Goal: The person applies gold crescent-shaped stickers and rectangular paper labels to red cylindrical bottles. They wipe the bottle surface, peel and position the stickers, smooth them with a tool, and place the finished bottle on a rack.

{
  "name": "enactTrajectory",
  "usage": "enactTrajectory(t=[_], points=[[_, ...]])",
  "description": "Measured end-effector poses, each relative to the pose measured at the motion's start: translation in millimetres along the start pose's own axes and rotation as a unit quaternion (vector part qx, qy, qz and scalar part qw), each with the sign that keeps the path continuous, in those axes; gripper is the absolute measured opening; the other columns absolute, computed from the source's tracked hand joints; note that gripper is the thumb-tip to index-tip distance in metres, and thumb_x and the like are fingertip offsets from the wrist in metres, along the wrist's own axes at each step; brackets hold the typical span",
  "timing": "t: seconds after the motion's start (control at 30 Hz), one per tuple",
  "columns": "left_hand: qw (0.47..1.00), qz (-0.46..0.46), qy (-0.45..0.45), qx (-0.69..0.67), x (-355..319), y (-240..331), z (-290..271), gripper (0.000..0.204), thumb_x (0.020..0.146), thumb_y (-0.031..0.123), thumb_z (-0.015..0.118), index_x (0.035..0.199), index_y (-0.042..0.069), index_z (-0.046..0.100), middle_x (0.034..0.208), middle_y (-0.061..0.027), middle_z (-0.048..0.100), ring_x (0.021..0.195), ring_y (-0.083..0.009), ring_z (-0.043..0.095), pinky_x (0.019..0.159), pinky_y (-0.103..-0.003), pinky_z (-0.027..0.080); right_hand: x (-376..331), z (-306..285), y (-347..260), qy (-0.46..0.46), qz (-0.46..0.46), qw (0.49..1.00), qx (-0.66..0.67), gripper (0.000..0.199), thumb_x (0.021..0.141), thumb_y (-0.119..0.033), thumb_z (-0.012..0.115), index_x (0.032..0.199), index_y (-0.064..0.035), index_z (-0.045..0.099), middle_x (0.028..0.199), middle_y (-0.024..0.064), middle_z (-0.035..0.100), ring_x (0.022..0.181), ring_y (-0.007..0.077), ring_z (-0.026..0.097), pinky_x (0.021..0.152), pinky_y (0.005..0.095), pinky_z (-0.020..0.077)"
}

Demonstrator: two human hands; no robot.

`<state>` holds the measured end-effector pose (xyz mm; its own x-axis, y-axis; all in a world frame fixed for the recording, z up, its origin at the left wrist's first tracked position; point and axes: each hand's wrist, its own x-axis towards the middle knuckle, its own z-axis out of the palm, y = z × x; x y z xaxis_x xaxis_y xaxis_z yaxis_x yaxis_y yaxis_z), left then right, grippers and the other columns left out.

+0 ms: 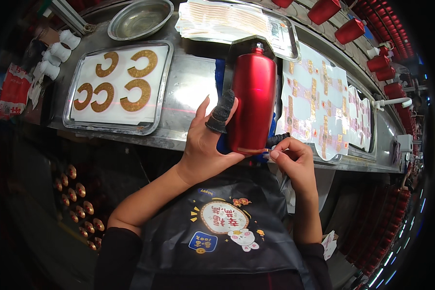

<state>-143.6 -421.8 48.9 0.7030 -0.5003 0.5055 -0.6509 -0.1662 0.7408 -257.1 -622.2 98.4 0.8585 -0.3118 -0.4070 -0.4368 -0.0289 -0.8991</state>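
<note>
A glossy red bottle [253, 101] with a narrow dark neck rests on a dark holder at the counter's front edge, its base toward me. My left hand [203, 140] grips the bottle's lower left side. One of its fingers wears a black fabric finger cover [221, 113] and lies along the bottle. Beside the bottle's lower right corner, my right hand [296, 162] is closed in a pinch, thumb against finger. Whatever small thing it may hold there is too small to make out. Another black finger cover [277, 140] shows behind the right fingers, near the bottle.
On the left, a metal tray [165, 72] bears a white sheet with several gold C-shaped pieces. Behind it stands a metal bowl [140, 20]. Stacked sheets [222, 21] lie at the back. Printed sticker sheets [314, 101] cover the right side. More red bottles [349, 31] line the far right.
</note>
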Motion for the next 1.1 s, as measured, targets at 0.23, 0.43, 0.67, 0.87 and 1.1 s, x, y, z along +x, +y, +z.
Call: enactTrajectory(t=[0.23,0.43,0.67,0.87,1.1], points=[[0.999,0.018,-0.006,0.028,1,0,0,0.101,0.063,0.026,0.092,0.148,0.005,0.041,0.136,-0.0151,0.060,0.118,-0.0317,0.062,0.118,-0.054,0.025,6,-1,14,-0.024,0.002,0.997,0.068,0.008,0.088,-0.007,0.066,0.084,-0.0033,0.061,0.065,-0.0026,0.057,0.048,0.0025,0.045,0.044,0.0198,0.0323],[0.945,-0.150,-0.079,-0.278,-9,-7,-6,0.109,0.075,0.023,0.087,0.156,-0.001,0.018,0.161,-0.0210,0.028,0.151,-0.0310,0.023,0.121,-0.043,0.022,2,-2,11,-0.023,-0.007,0.998,0.060,0.009,0.088,-0.008,0.066,0.083,-0.0035,0.060,0.062,-0.0026,0.055,0.047,0.0027,0.044,0.043,0.0197,0.0314],[0.949,-0.150,-0.087,-0.265,-7,-12,6,0.104,0.084,0.019,0.080,0.155,-0.006,0.009,0.161,-0.0265,0.023,0.148,-0.0296,0.029,0.119,-0.038,0.025,-9,-4,5,-0.007,-0.024,0.998,0.064,0.011,0.087,-0.007,0.064,0.080,-0.0038,0.057,0.058,-0.0017,0.052,0.044,0.0034,0.043,0.043,0.0197,0.0300],[0.945,-0.161,-0.085,-0.273,-6,-8,5,0.105,0.083,0.019,0.082,0.155,-0.007,0.010,0.160,-0.0253,0.025,0.146,-0.0291,0.032,0.119,-0.038,0.027,-9,-4,7,-0.014,-0.040,0.997,0.071,0.010,0.086,-0.007,0.064,0.079,-0.0036,0.057,0.059,-0.0020,0.053,0.045,0.0029,0.043,0.043,0.0193,0.0304],[0.912,-0.171,-0.090,-0.362,-6,-14,1,0.098,0.087,0.010,0.075,0.157,-0.003,0.008,0.163,-0.0237,0.019,0.152,-0.0296,0.021,0.122,-0.040,0.019,-5,1,9,-0.010,-0.068,0.997,0.020,0.010,0.086,-0.007,0.066,0.080,-0.0043,0.059,0.064,-0.0038,0.054,0.050,0.0005,0.044,0.044,0.0182,0.0314]])
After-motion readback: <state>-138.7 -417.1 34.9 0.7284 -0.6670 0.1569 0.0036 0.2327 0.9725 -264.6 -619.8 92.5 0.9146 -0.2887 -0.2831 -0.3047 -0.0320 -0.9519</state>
